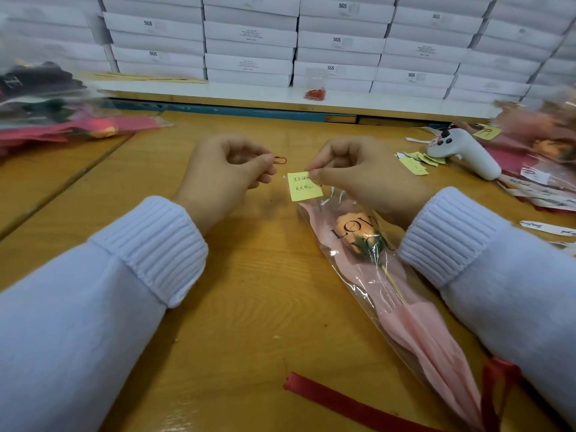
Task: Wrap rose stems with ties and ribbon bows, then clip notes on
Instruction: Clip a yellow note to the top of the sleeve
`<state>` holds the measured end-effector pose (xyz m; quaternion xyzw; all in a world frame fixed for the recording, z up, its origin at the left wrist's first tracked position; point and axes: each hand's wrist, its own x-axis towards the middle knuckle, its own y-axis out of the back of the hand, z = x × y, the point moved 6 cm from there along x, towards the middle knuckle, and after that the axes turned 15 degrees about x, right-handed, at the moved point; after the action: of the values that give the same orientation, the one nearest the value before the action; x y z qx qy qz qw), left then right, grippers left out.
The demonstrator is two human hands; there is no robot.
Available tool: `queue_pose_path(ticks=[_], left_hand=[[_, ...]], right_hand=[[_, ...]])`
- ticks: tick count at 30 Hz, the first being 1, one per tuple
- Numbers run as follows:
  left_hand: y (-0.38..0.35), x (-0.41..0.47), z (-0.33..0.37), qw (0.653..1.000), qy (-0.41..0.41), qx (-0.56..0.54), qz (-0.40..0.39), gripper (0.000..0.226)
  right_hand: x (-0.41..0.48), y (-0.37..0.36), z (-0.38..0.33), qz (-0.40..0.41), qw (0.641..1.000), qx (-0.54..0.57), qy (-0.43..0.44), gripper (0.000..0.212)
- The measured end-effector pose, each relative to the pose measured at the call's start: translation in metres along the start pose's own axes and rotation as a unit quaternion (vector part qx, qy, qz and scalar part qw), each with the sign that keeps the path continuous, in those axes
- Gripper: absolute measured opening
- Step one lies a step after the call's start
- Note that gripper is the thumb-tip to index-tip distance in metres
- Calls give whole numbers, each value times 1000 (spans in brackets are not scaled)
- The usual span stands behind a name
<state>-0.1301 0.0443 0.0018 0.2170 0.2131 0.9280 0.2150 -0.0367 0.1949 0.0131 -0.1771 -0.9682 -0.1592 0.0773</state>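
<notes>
A peach rose (358, 235) lies in a clear sleeve with pink paper on the wooden table (249, 291), stem toward me. Red ribbon (349, 403) is tied round the stem end at the lower right, one tail trailing left. My right hand (361, 176) pinches a yellow handwritten note (303, 187) against the top edge of the sleeve. My left hand (224, 169), a short way to the left of the note, pinches a small red paper clip (280, 160) between thumb and forefinger.
Several loose yellow notes (414, 162) and a white handheld controller (461, 151) lie at the right. Finished wrapped roses (548, 141) pile at the far right, unwrapped sleeves (62, 120) at the left. A bag of red clips (315, 93) sits before stacked white boxes (311, 42).
</notes>
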Motion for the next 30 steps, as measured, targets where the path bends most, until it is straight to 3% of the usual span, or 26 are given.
queue_pose_path(ticks=[13,18,23,30], left_hand=[[-5,-3,2,996,-9,-82,-18,9],[-5,-1,-2,998,-5,-55,-10,6],[-1,-2,0,1000,-19,-21,11,19],[1,-4,2,1000,-5,-14,20,13]], right_hand=[[-3,-5,-6,-8,1000,10,17,10],[-4,-6,-8,-9,1000,4,21,10],[-4,-6,-8,-9,1000,5,20,9],[-4,-8,-8,-15,1000,4,17,6]])
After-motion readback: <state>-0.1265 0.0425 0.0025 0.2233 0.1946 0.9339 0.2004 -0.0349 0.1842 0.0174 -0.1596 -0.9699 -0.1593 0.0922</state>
